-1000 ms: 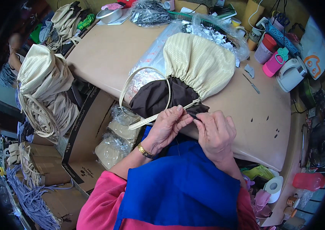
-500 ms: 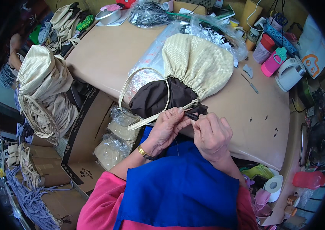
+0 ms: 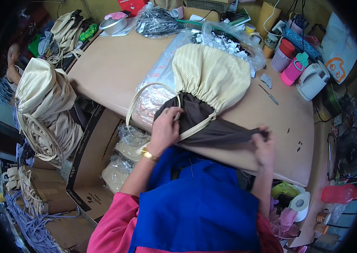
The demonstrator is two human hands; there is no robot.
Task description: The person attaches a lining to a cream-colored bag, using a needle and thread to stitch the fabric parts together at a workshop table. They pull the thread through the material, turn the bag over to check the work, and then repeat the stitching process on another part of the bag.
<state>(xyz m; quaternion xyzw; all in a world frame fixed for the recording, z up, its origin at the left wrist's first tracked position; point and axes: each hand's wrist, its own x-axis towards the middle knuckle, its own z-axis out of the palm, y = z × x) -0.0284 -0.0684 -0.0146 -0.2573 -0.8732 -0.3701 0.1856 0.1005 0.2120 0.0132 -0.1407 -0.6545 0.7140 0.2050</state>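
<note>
- Apparently, the right hand (image 3: 264, 147) pinches the end of the dark lining (image 3: 224, 133), stretched rightward; the left hand (image 3: 164, 131) curls over it, grip unclear.
- Probably light, floppy, slippery lining; best held by its edge.
- Cream bag (image 3: 212, 74) on the table (image 3: 290, 154): gathered mouth (image 3: 196, 96) toward the blue apron (image 3: 195, 206), long axis running away, slightly right.

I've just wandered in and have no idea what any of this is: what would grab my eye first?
Probably the cream bag on the table, upper middle, its dark lining stretched out to the right, where the right fingers grip it. Next, the bright blue apron filling the lower middle. Then perhaps the heap of pale bags at the left and the pink bottle at upper right, beside a white kettle.
</note>
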